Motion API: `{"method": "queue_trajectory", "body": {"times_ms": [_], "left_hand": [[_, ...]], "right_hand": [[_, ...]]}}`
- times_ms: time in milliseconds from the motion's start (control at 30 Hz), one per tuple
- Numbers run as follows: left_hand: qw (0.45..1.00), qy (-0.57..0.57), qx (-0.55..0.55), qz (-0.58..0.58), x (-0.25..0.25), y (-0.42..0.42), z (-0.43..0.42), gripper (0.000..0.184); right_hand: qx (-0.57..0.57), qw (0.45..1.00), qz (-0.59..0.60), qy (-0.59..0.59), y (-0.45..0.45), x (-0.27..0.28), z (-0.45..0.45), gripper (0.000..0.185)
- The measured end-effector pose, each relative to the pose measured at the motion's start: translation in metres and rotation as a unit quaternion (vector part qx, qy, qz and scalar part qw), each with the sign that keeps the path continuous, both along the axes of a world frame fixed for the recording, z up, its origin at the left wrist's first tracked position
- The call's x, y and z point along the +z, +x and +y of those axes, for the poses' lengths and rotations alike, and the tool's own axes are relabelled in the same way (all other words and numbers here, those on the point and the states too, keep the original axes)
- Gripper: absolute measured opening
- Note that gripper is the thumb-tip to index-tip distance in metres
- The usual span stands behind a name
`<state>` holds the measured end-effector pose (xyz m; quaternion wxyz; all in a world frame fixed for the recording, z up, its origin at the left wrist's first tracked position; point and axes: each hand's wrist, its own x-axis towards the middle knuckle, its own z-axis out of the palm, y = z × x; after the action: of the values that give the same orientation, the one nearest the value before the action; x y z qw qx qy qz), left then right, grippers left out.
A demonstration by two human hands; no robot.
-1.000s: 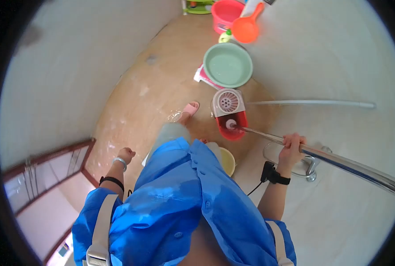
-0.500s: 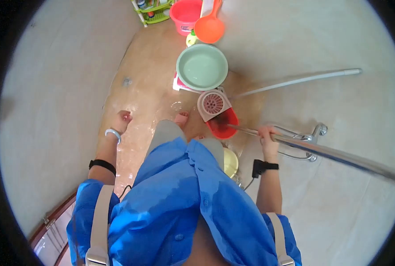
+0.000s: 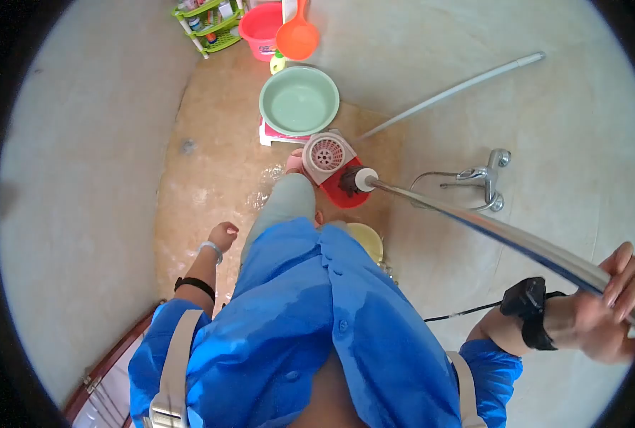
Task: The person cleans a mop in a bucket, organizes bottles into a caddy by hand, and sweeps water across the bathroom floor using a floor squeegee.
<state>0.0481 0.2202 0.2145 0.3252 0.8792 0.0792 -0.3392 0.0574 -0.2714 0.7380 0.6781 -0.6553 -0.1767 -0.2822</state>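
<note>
My right hand (image 3: pixel 617 303) is wrapped round the upper part of a mop's metal pole (image 3: pixel 503 239), near the right edge of the view. The pole slants down to the left. Its white collar and dark mop head (image 3: pixel 349 182) are at the red mop bucket (image 3: pixel 347 200), the head partly inside it. A pale pink wringer basket (image 3: pixel 326 154) covers the bucket's far side. My left hand (image 3: pixel 222 237) hangs over the wet floor with its fingers curled in, and I see nothing in it.
Beyond the bucket, a green basin (image 3: pixel 299 101) rests on a pink-and-white stool (image 3: pixel 271 135). A white pole (image 3: pixel 453 91) leans on the right wall near a tap (image 3: pixel 492 180). A pink bucket (image 3: pixel 262 32), orange ladle (image 3: pixel 297 39) and green rack (image 3: pixel 217 36) stand farther back. A yellow basin (image 3: pixel 367 241) is by my legs.
My right hand is now much higher on the mop pole, farther right. The mop head has risen into view at the bucket. My left hand has moved right and closer to my body.
</note>
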Motion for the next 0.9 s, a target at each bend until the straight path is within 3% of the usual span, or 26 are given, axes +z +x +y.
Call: {"method": "queue_trajectory", "body": {"times_ms": [100, 133, 167, 267, 300, 367, 433, 533, 600, 667, 700, 767, 833, 900], "left_hand": [[0.999, -0.002, 0.034, -0.003, -0.005, 0.014, 0.016, 0.018], [0.998, -0.013, 0.05, -0.021, -0.009, 0.016, 0.027, 0.018], [0.997, -0.025, 0.064, -0.034, -0.013, 0.014, 0.042, 0.018], [0.991, -0.031, 0.131, -0.019, 0.022, 0.029, 0.058, 0.017], [0.99, -0.024, 0.138, -0.018, 0.038, 0.023, 0.061, 0.017], [0.988, 0.062, 0.141, -0.007, 0.067, -0.003, 0.067, 0.018], [0.987, 0.054, 0.147, -0.029, 0.033, -0.057, 0.103, 0.016], [0.992, 0.087, 0.084, 0.045, 0.033, -0.109, 0.138, 0.023], [0.996, 0.067, 0.037, 0.054, 0.016, -0.119, 0.164, 0.026], [0.966, 0.159, -0.039, 0.199, 0.017, -0.104, 0.171, 0.031], [0.964, 0.161, -0.05, 0.204, 0.017, -0.089, 0.173, 0.031], [0.953, 0.194, -0.159, 0.171, 0.007, -0.032, 0.179, 0.035], [0.964, 0.172, -0.15, 0.136, -0.011, 0.039, 0.177, 0.037], [0.979, 0.138, -0.134, 0.064, -0.041, 0.12, 0.166, 0.036]], "right_hand": [[-0.123, 0.99, -0.04, 0.053, 0.016, -0.021, -0.012, 0.04], [-0.104, 0.991, -0.029, 0.076, 0.025, -0.037, -0.022, 0.045], [-0.211, 0.97, -0.041, 0.117, 0.042, -0.057, 0.0, 0.047], [-0.247, 0.923, 0.071, 0.287, 0.117, -0.124, -0.008, 0.028], [-0.31, 0.9, 0.116, 0.284, 0.13, -0.148, -0.009, 0.026], [-0.333, 0.896, 0.169, 0.24, 0.134, -0.209, -0.021, 0.027], [-0.336, 0.891, 0.21, 0.22, 0.137, -0.272, -0.023, 0.025], [-0.349, 0.884, 0.285, 0.126, 0.127, -0.361, -0.008, 0.026], [-0.313, 0.888, 0.289, 0.172, 0.118, -0.376, 0.001, 0.027], [-0.273, 0.891, 0.293, 0.213, 0.117, -0.373, 0.008, 0.028], [-0.249, 0.91, 0.258, 0.207, 0.113, -0.358, 0.014, 0.026], [-0.25, 0.921, 0.221, 0.204, 0.101, -0.351, 0.026, 0.024], [-0.233, 0.939, 0.196, 0.158, 0.099, -0.357, 0.034, 0.023], [-0.256, 0.933, 0.214, 0.136, 0.096, -0.403, 0.037, 0.023]]}}
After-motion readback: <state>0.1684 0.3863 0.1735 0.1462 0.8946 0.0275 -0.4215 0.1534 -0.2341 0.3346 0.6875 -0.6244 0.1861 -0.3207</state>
